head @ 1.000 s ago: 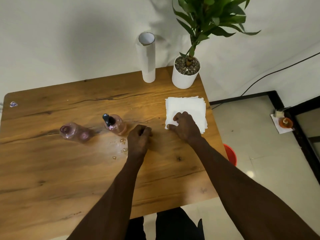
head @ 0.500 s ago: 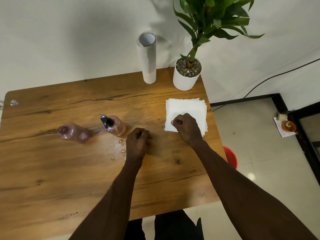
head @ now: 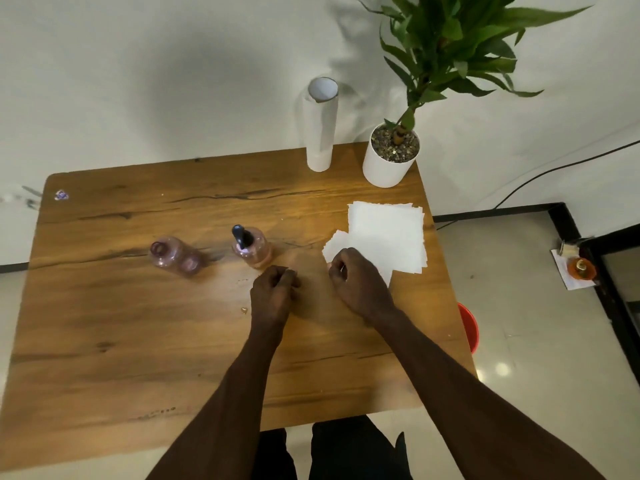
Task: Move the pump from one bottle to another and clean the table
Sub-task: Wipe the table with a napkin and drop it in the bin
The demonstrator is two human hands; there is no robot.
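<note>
A pink bottle with a black pump (head: 250, 247) stands upright near the middle of the wooden table (head: 104, 341). To its left stands an open pink bottle (head: 165, 251) without a pump, with a small pink object beside it. A stack of white paper tissues (head: 388, 233) lies at the right. My right hand (head: 356, 282) pinches one tissue (head: 337, 242) and has it pulled off the stack's near left corner. My left hand (head: 273, 292) rests on the table as a loose fist, just in front of the pump bottle. Small drops of spilled liquid (head: 244, 310) lie left of that hand.
A tall white paper roll (head: 320, 126) and a potted plant in a white pot (head: 389, 161) stand at the table's far edge. A red bucket (head: 469, 327) sits on the floor beyond the right edge. A small sticker (head: 61, 195) marks the far left corner.
My right hand has closed on a tissue at the stack's corner and drawn it left and towards me. My left hand has stayed almost still.
</note>
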